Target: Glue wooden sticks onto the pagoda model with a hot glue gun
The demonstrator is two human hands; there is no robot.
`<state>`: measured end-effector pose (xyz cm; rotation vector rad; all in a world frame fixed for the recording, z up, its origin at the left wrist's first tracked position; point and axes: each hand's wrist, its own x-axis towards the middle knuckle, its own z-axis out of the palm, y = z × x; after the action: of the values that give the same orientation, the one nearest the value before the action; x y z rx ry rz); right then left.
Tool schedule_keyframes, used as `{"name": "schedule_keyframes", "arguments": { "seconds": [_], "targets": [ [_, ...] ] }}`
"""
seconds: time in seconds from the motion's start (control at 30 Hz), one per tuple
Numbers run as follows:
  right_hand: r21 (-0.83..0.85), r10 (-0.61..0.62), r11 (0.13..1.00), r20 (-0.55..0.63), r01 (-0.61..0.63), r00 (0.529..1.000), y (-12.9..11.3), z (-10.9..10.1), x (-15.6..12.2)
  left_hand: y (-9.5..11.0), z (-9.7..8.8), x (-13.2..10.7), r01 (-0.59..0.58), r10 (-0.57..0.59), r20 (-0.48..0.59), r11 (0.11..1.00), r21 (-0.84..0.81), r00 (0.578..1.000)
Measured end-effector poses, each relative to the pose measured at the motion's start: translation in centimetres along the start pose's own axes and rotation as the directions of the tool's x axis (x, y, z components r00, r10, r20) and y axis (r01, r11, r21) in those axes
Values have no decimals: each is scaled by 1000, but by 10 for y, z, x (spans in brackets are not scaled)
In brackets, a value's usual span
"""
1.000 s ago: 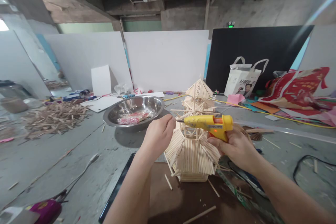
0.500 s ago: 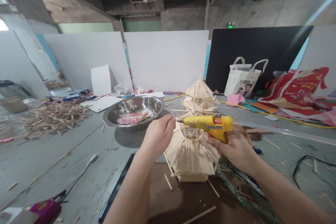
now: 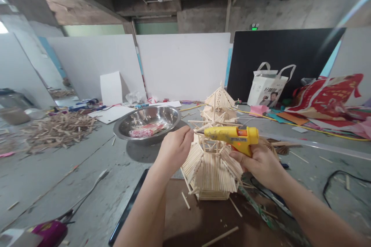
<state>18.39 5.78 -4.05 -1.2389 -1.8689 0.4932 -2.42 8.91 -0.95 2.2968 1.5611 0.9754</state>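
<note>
My right hand (image 3: 261,162) grips a yellow hot glue gun (image 3: 228,135), its nozzle pointing left at my left fingertips. A clear glue stick (image 3: 315,147) runs out of its back end. My left hand (image 3: 176,146) is closed in a pinch by the nozzle; whatever it holds is hidden by the fingers. Below and behind the glue gun stands a tiered model building of thin wooden sticks (image 3: 216,171), its sloping roof lined with sticks. Behind it rises a pointed stick roof (image 3: 219,98). The model's middle is partly covered by the glue gun.
A steel basin (image 3: 120,133) with plastic-wrapped packets stands left of the model. Beyond it lies a heap of wooden sticks (image 3: 63,129). Loose sticks lie on the brown board (image 3: 185,227). A black cable (image 3: 326,189), a paper bag (image 3: 265,87) and a red bag (image 3: 321,98) are rightward.
The glue gun has shifted very slightly to the right, its nozzle drawing a little away from my left fingertips. My left hand stays nearly still.
</note>
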Motion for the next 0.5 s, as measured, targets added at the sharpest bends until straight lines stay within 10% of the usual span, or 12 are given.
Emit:
{"name": "schedule_keyframes", "arguments": {
  "seconds": [0.5],
  "targets": [
    [-80, 13, 997, -44, -17, 999, -1, -1, -4, 3, -1, 1, 14, -14, 6, 1000, 9, 1000]
  ]
}}
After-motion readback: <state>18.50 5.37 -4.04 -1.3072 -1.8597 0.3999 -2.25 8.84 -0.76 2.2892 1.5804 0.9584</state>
